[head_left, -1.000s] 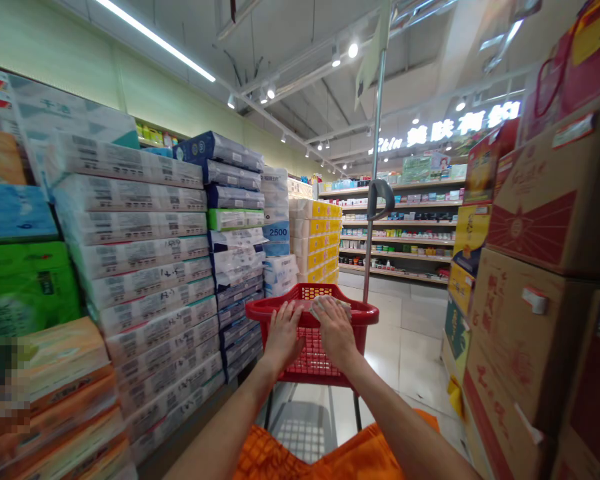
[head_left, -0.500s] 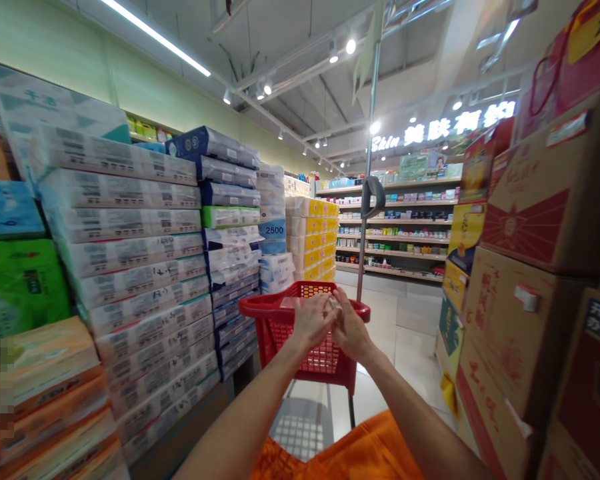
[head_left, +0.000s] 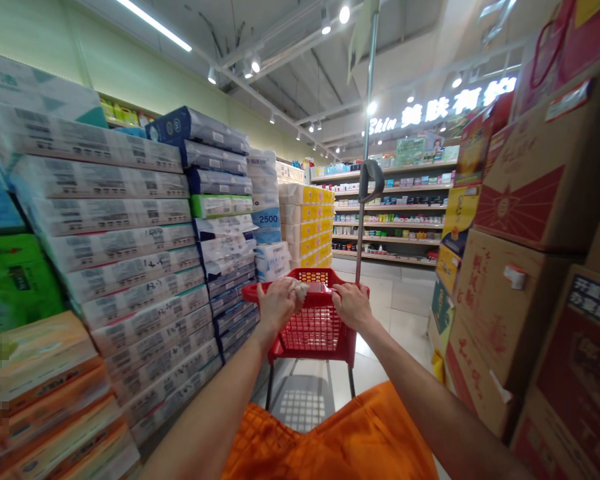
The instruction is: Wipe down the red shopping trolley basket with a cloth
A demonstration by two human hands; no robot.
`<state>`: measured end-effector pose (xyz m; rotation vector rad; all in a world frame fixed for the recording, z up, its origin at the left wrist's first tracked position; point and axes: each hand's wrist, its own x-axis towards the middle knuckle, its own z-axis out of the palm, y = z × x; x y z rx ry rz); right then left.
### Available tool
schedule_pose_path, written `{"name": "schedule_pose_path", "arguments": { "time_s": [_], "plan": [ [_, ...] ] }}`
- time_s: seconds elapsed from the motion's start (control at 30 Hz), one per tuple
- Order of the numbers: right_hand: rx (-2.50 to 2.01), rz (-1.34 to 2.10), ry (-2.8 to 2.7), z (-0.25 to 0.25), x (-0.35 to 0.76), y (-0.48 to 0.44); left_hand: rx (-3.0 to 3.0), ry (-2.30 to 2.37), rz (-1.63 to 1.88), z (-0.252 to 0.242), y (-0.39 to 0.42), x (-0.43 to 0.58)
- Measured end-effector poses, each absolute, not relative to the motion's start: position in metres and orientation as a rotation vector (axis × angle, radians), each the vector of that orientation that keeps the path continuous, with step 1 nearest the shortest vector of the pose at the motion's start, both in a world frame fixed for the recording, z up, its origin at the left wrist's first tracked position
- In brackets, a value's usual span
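Note:
A red plastic shopping cart (head_left: 313,333) stands right in front of me, its basket of open lattice. My left hand (head_left: 275,308) is closed over the left part of the cart's handle (head_left: 321,299), and a crumpled whitish wad, like a tissue (head_left: 299,289), sticks out by its thumb and fingers. On the right part of the same handle, my right hand (head_left: 354,308) has its fingers curled over the bar. A tall metal pole (head_left: 362,233) with a grey hook-shaped piece (head_left: 371,181) rises at the cart's right side. The basket's inside is mostly hidden.
Stacked white tissue packs (head_left: 125,207) line the left, with blue packs (head_left: 220,180) and yellow-white packs (head_left: 307,227) farther along. Cardboard boxes (head_left: 500,300) are piled close on the right. Pale floor tiles (head_left: 405,313) lead towards stocked shelves (head_left: 390,207) at the back.
My hands were together above the handle with the whitish wad between them. They have moved apart and down onto the handle, the wad staying with my left hand. The view has shifted slightly.

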<state>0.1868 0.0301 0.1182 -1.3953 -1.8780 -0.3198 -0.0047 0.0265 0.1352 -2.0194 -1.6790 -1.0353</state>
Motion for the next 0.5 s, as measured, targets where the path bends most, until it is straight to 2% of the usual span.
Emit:
{"name": "schedule_pose_path", "arguments": {
  "time_s": [0.17,0.27,0.4,0.5],
  "plan": [
    [-1.356,-0.298,-1.820,0.117,0.182,0.038,-2.123,-1.470,-1.076,0.131,0.022,0.039],
    [-1.261,-0.303,-1.808,0.110,0.189,0.038,-2.111,-1.488,-1.082,0.126,0.027,0.009],
    [-1.200,-0.322,-1.758,0.105,0.196,0.034,-1.874,-1.732,-1.122,0.125,0.034,-0.042],
    [-1.177,-0.325,-1.733,0.104,0.196,0.033,-1.920,-1.708,-1.137,0.127,0.031,-0.030]
  ]
}}
